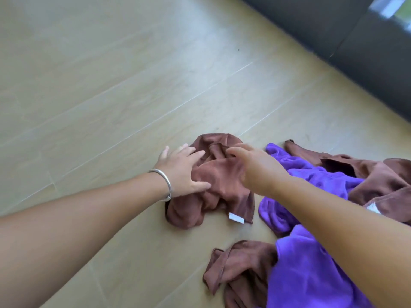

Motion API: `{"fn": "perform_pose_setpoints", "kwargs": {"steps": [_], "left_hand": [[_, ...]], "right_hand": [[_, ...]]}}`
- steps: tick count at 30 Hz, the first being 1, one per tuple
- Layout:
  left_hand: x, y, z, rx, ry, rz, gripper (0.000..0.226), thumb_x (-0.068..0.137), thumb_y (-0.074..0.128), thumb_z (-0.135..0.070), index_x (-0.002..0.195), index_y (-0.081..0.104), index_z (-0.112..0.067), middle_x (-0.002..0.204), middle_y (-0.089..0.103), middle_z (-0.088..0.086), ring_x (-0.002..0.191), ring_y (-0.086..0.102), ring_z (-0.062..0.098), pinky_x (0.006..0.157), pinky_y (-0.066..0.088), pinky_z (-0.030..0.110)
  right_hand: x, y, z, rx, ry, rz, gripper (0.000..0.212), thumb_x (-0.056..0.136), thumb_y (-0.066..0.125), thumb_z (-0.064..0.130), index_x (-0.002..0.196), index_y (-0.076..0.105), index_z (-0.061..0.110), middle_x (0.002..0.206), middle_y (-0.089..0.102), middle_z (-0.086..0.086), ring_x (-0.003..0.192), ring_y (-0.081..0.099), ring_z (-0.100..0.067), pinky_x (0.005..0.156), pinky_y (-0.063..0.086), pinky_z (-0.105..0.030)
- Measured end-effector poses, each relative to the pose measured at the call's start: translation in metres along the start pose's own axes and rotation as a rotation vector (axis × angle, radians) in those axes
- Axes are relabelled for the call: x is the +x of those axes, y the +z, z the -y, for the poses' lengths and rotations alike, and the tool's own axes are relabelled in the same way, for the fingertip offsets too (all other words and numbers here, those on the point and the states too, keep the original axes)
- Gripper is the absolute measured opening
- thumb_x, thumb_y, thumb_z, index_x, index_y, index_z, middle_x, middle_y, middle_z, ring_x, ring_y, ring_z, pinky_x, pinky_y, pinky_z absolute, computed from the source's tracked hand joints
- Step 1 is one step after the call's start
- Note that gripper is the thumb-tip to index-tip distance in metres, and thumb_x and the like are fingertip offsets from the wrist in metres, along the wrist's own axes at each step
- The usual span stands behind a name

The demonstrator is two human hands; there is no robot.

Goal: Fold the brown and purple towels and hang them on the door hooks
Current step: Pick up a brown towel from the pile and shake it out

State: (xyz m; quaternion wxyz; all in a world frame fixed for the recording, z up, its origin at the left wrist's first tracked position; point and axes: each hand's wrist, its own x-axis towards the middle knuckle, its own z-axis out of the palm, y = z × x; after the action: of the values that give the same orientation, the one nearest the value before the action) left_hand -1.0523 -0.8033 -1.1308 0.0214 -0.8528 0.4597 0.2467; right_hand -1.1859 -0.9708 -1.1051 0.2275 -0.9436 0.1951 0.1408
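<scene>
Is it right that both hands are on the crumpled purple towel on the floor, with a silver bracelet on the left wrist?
Not quite: the head view shows the left hand and right hand on the crumpled brown towel, not the purple towel beside it. The towel does lie on the floor, and the silver bracelet is on the left wrist.

Light: you see bright, even daylight | Glare: pale sheen on floor (93, 70) | Shadows: soft, faint | Blur: top-right corner smeared | Distortion: your wide lens stretches both forearms at the edges
</scene>
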Motion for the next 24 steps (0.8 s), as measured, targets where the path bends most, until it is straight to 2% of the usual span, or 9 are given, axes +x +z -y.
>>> {"fn": "perform_pose_setpoints", "kwargs": {"steps": [2,4,6,8,11,14,16,18,24], "left_hand": [[0.004,0.003,0.003,0.076,0.054,0.042,0.084,0.081,0.048,-0.073,0.151,0.017,-0.038,0.16,0.016,-0.005,0.149,0.003,0.014,0.118,0.0,0.053],[0.002,0.003,0.003,0.127,0.123,0.063,0.067,0.089,0.041,-0.066,0.149,0.022,-0.042,0.158,0.02,-0.006,0.148,0.005,0.015,0.118,0.0,0.054],[-0.005,0.001,0.003,0.121,0.167,0.041,0.052,0.095,0.028,-0.058,0.145,0.031,-0.043,0.152,0.03,-0.008,0.146,0.012,0.014,0.118,0.004,0.053],[-0.016,0.0,0.001,0.089,0.179,0.013,0.05,0.096,0.022,-0.05,0.143,0.037,-0.042,0.147,0.038,-0.011,0.143,0.018,0.013,0.116,0.008,0.052],[-0.044,-0.005,0.0,0.087,0.172,0.013,0.045,0.102,0.03,-0.041,0.146,0.033,-0.035,0.15,0.035,-0.012,0.145,0.017,0.015,0.117,0.009,0.049],[-0.082,-0.025,-0.003,0.072,0.151,0.025,0.047,0.103,0.029,-0.039,0.148,0.031,-0.029,0.151,0.035,-0.013,0.146,0.018,0.014,0.118,0.009,0.048],[-0.113,-0.047,-0.004,0.022,0.109,0.053,0.045,0.103,0.026,-0.039,0.147,0.033,-0.029,0.148,0.04,-0.015,0.145,0.019,0.012,0.118,0.006,0.046],[-0.148,-0.073,-0.004,-0.022,0.085,0.08,0.045,0.103,0.02,-0.04,0.143,0.038,-0.03,0.142,0.047,-0.015,0.144,0.021,0.009,0.118,0.005,0.044],[-0.252,-0.165,0.017,-0.106,0.005,0.091,0.041,0.104,0.027,-0.036,0.144,0.036,-0.035,0.146,0.043,-0.015,0.143,0.024,0.006,0.12,0.006,0.038]], "right_hand": [[0.014,0.0,-0.005,-0.012,-0.047,0.095,0.067,0.08,0.047,0.002,0.141,0.045,0.031,0.145,0.041,0.01,0.128,0.045,-0.016,0.096,0.045,-0.034],[0.017,0.004,-0.008,-0.079,-0.069,0.127,0.062,0.079,0.049,0.006,0.134,0.051,0.033,0.133,0.048,0.008,0.119,0.05,-0.017,0.088,0.047,-0.035],[0.011,0.009,-0.008,-0.191,-0.078,0.147,0.043,0.077,0.053,0.011,0.114,0.06,0.031,0.108,0.052,0.005,0.105,0.055,-0.02,0.074,0.046,-0.032],[-0.001,0.012,-0.007,-0.306,-0.048,0.163,0.024,0.077,0.054,0.014,0.095,0.059,0.028,0.095,0.054,0.005,0.097,0.057,-0.022,0.067,0.037,-0.029],[-0.029,0.008,0.004,-0.421,0.064,0.169,0.023,0.082,0.05,0.019,0.098,0.064,0.028,0.104,0.062,0.001,0.102,0.059,-0.025,0.072,0.035,-0.03],[-0.068,-0.012,0.024,-0.484,0.106,0.205,0.024,0.088,0.048,0.029,0.107,0.063,0.026,0.11,0.056,-0.002,0.108,0.05,-0.025,0.08,0.036,-0.036],[-0.093,-0.034,0.043,-0.461,0.083,0.239,0.024,0.09,0.049,0.041,0.105,0.061,0.025,0.109,0.053,-0.001,0.109,0.046,-0.025,0.083,0.039,-0.037],[-0.116,-0.061,0.063,-0.343,0.077,0.245,0.022,0.089,0.053,0.044,0.093,0.057,0.024,0.103,0.055,0.0,0.102,0.05,-0.023,0.077,0.043,-0.033],[-0.165,-0.145,0.144,-0.117,0.1,0.255,0.015,0.077,0.056,0.017,0.081,0.043,0.023,0.083,0.057,-0.001,0.078,0.052,-0.028,0.062,0.04,-0.032]]}}
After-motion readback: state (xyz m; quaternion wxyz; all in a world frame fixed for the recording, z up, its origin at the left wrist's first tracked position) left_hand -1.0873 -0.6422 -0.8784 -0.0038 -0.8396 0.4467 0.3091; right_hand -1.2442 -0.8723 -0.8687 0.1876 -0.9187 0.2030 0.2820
